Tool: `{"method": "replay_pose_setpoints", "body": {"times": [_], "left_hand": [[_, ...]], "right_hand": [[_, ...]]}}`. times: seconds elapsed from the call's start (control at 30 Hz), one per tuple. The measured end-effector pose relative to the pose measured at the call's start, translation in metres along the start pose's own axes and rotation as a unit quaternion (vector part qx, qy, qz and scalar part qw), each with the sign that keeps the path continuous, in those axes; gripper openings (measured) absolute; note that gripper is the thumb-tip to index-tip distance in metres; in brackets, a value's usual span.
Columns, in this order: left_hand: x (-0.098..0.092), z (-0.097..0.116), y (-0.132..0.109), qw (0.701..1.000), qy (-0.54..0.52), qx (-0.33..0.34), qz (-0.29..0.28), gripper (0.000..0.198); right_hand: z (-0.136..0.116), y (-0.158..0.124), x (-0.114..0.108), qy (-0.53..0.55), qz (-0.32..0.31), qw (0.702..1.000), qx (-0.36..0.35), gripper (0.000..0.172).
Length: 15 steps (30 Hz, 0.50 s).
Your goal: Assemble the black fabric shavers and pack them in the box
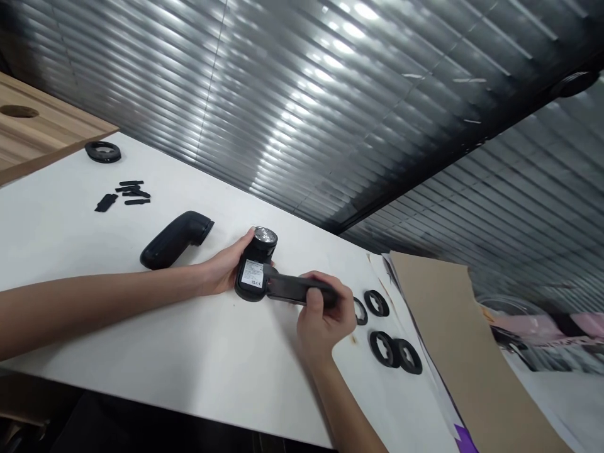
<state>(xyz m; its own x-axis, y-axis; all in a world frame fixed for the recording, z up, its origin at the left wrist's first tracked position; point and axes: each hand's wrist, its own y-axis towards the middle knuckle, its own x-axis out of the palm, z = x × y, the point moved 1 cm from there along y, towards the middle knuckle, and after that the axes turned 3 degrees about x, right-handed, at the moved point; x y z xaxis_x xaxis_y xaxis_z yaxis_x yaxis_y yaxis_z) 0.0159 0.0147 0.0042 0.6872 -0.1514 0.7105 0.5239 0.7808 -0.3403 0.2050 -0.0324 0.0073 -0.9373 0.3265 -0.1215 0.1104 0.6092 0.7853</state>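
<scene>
My left hand (225,265) grips the round black body of a lint shaver (250,277), which has a metal mesh head (265,239) at its far end and a white label on its side. My right hand (325,311) holds a long black handle piece (295,287) with its end against the shaver body. Where the two parts meet is partly hidden by my fingers. Another black shaver handle (174,239) lies on the white table (141,327) left of my hands, not touched.
Several black plastic rings (376,303) lie right of my hands, and another ring (102,151) sits at the far left. Several small black strips (127,195) lie nearby. A brown cardboard sheet (453,327) overlaps the table's right side, and a wooden board (42,126) adjoins its far-left corner.
</scene>
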Motion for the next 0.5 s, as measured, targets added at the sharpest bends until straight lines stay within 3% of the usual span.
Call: {"method": "replay_pose_setpoints", "body": {"times": [0.1,0.27,0.37,0.5], "left_hand": [[0.0,0.0,-0.001,1.0,-0.014,0.002,0.01,0.069],[0.001,0.002,-0.003,1.0,-0.017,0.004,0.02,0.066],[0.005,0.004,-0.006,0.999,-0.02,0.004,0.029,0.062],[0.008,0.005,-0.008,0.999,-0.019,-0.002,0.037,0.061]], "right_hand": [[0.011,0.002,0.003,0.091,0.064,0.976,0.188,0.019],[0.023,0.007,0.004,0.222,0.062,0.88,0.416,0.041],[0.026,0.008,0.004,0.268,0.033,0.842,0.467,0.04],[0.026,0.008,0.001,0.301,-0.004,0.82,0.487,0.04]]}}
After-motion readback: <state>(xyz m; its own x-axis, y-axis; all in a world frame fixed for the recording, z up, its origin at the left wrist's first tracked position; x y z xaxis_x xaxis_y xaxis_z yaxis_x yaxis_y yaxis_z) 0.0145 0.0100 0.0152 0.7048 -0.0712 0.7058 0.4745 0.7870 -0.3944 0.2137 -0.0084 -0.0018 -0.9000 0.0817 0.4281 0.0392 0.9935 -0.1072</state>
